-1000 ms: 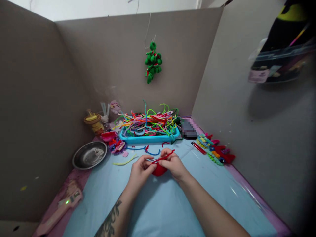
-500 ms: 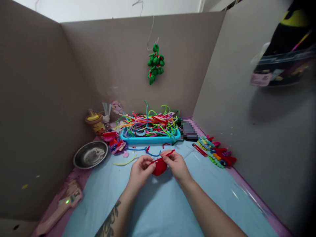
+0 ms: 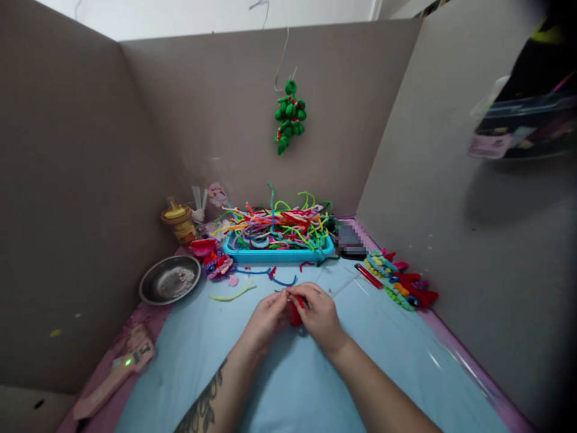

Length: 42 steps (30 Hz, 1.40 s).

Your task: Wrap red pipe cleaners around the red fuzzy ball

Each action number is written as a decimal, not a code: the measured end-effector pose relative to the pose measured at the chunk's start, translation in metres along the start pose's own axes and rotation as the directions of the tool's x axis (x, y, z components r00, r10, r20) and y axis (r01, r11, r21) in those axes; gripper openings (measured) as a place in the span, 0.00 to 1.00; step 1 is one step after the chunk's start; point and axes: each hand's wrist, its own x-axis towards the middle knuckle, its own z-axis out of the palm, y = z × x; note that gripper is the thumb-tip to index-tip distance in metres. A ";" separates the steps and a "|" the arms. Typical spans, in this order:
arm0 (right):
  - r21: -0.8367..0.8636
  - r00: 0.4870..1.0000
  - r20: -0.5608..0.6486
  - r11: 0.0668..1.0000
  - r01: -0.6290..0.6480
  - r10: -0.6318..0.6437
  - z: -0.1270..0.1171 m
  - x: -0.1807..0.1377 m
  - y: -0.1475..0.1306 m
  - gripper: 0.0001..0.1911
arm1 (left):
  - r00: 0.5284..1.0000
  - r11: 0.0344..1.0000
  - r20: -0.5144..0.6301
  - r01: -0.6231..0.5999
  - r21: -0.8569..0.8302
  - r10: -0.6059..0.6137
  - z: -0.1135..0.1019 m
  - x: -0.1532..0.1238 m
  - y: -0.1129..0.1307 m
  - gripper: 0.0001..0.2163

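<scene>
Above the light-blue table cover, both my hands meet at a small red pipe-cleaner piece (image 3: 296, 314). My left hand (image 3: 269, 317) is closed, thumb and fingertips pinching the piece from the left. From the right, my right hand (image 3: 318, 310) is closed on it too, its fingers curled over the top. Most of the piece is hidden behind the fingers. Just beyond the hands lie a blue pipe cleaner (image 3: 283, 281) and a pale yellow one (image 3: 232, 294).
A blue tray (image 3: 279, 256) heaped with colourful pipe cleaners stands at the back. On the left are a metal bowl (image 3: 151, 287), a drink cup (image 3: 180, 227) and a pink glue gun (image 3: 112, 379). A red cutter (image 3: 368, 275) and fuzzy finished pieces (image 3: 399, 282) lie right.
My hands have come together and my right fingers have folded over the red piece. Its loose red end, earlier sticking out at the right, is tucked in. The view has shifted slightly.
</scene>
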 end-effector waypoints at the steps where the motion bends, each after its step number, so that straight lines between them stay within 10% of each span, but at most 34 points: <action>1: 0.012 0.999 0.027 0.999 0.039 -0.039 0.001 0.000 -0.002 0.13 | 0.999 0.998 -0.031 0.032 -0.058 -0.034 0.000 -0.001 0.001 0.16; 11: -0.038 0.978 -0.024 0.978 0.207 -0.208 0.001 -0.002 -0.011 0.11 | 0.988 0.944 -0.148 -0.080 -0.320 0.034 -0.013 0.004 0.007 0.09; 20: -0.035 0.999 -0.042 0.999 -0.026 0.024 0.015 -0.005 -0.008 0.09 | 0.921 0.932 -0.331 -0.287 -0.222 0.205 -0.013 0.008 0.006 0.15; 32: -0.062 0.976 -0.052 0.975 -0.214 0.211 0.021 -0.003 -0.006 0.05 | 0.925 0.918 -0.301 -0.311 -0.246 0.233 -0.007 0.005 0.002 0.15; 42: 0.268 0.830 -0.006 0.800 -0.537 0.558 0.038 -0.004 0.000 0.06 | 0.861 0.876 -0.464 -0.375 -0.303 0.209 -0.014 0.016 -0.004 0.16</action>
